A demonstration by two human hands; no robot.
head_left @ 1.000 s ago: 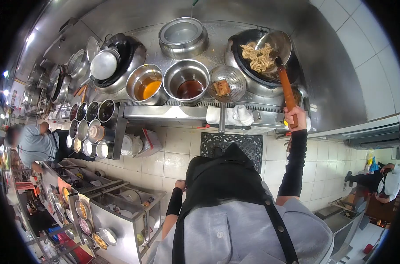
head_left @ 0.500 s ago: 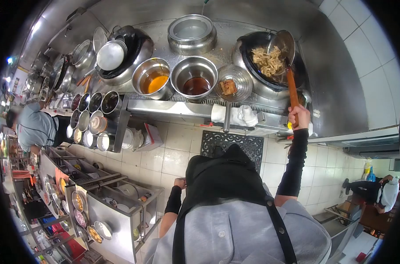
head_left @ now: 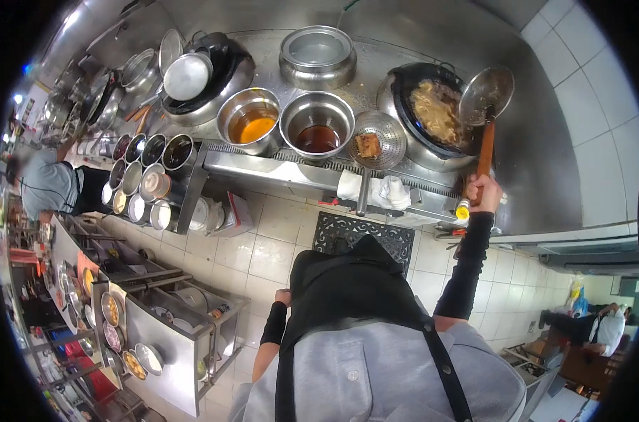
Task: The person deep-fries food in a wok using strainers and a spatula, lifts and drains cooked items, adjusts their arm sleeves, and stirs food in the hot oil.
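Note:
My right hand (head_left: 484,193) is wrapped round the wooden handle of a skimmer (head_left: 486,96). The skimmer's round metal head is raised and tilted at the right rim of the wok (head_left: 406,105). Pale strips of food (head_left: 435,112) lie in liquid in the wok, apart from the skimmer. My left hand (head_left: 283,297) hangs low beside my black apron, its fingers curled in and partly hidden; I see nothing in it. Just below my right hand is a yellow-capped item (head_left: 463,210) at the counter edge.
A perforated strainer (head_left: 388,149) with a brown piece on it sits left of the wok, near a pot of dark liquid (head_left: 288,112) and a pot of orange liquid (head_left: 224,119). White cloths (head_left: 395,191) lie on the front ledge. Another person (head_left: 48,183) works far left.
My right hand has moved the skimmer right, away from over the wok. The strips, heaped before, now lie lower and spread in liquid. The view has shifted slightly.

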